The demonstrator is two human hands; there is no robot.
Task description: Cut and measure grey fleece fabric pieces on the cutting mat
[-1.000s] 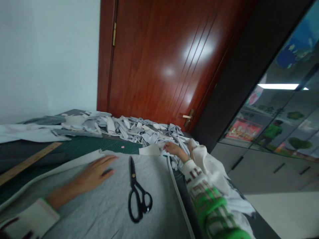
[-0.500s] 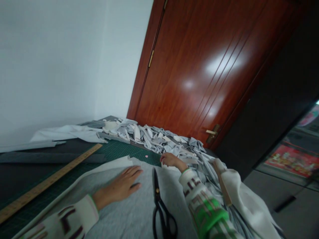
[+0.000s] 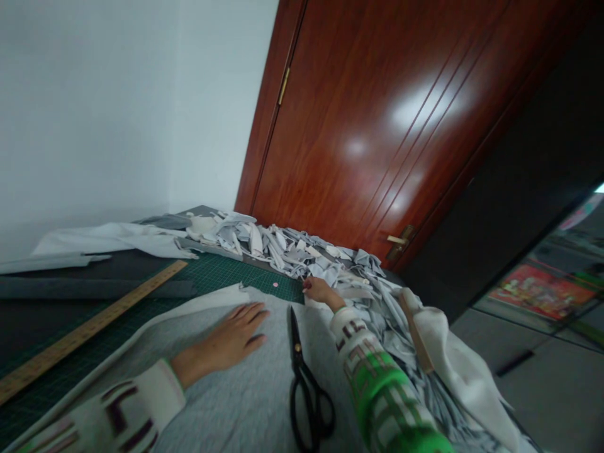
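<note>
My left hand (image 3: 231,340) lies flat on the grey fabric (image 3: 245,402), fingers spread and nothing in it. At the far edge of that fabric, my right hand (image 3: 319,292) has its fingers pinched together beside the scrap pile; what they hold, if anything, is too small to make out. Black scissors (image 3: 302,377) rest on the fabric between both arms, blades pointing away from me. Under the fabric is a green cutting mat (image 3: 226,275), with a small pink piece (image 3: 275,285) on it.
A long wooden ruler (image 3: 94,325) crosses the mat at left. Fabric scraps (image 3: 283,248) are heaped along the back edge. White cloth (image 3: 453,346) and a wooden strip (image 3: 416,330) lie at right. Behind stand a wall and a reddish-brown door (image 3: 358,126).
The view has shifted slightly, so the table appears higher and a little left. My left hand stays flat on the fabric; my right hand remains near the fabric's far edge, fingers pinched.
</note>
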